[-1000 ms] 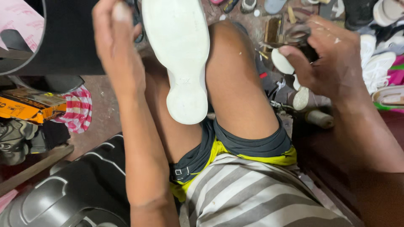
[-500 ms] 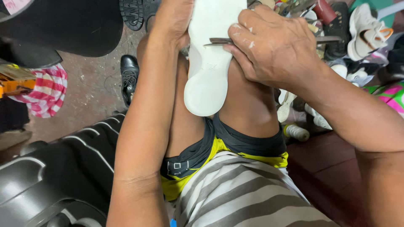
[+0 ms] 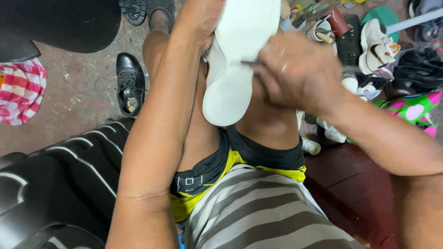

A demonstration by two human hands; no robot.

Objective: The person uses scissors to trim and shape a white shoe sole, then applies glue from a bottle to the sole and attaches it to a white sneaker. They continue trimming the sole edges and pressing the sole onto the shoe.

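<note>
A white-soled shoe (image 3: 237,60) rests sole-up on my thighs. My left hand (image 3: 200,18) grips its far end near the top edge of the view, the fingers partly hidden behind the shoe. My right hand (image 3: 297,74) is closed around a thin dark metal tool (image 3: 251,63) whose tip lies against the sole's right edge. The hand is blurred and hides most of the tool.
A black leather shoe (image 3: 130,83) stands on the floor at left. A black ribbed suitcase (image 3: 55,184) fills the lower left. A red checked bag (image 3: 20,90) lies at far left. Several shoes (image 3: 376,46) and small items crowd the upper right, by a dark red bench (image 3: 350,184).
My right hand picked up the metal tool from the pile at right and brought it to the sole. The view has shifted, and the shoe sits higher in the frame.
</note>
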